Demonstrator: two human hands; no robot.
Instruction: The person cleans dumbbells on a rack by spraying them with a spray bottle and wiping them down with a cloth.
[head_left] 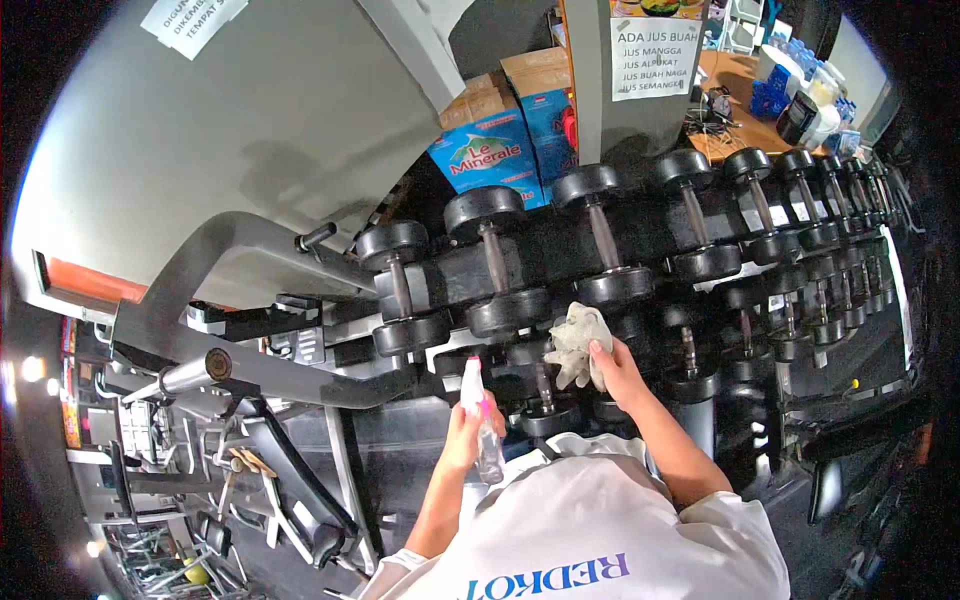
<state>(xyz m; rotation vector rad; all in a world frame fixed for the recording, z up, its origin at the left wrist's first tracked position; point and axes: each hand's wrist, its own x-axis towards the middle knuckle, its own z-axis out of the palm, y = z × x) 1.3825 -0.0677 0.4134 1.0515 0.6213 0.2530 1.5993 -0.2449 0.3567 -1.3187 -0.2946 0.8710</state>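
My left hand (463, 432) is wrapped around a clear spray bottle (489, 455) with a white and pink trigger head, its nozzle pointing toward the rack. In my right hand (620, 375) is a crumpled, pale grey cloth (578, 345), gripped at its right edge. The cloth hangs in front of the lower row of dumbbells and hides part of them. Just beyond my hands, black dumbbells (604, 236) with grey handles lie along the upper row of the rack. Another dumbbell (545, 388) shows on the lower row between my hands.
A grey machine frame (250, 370) stands to the left, with a padded bench (295, 480) below it. Behind the rack are blue and brown cardboard boxes (490, 152) and a grey pillar (645, 125) bearing a paper sign. A cluttered wooden table (735, 75) is at the back right.
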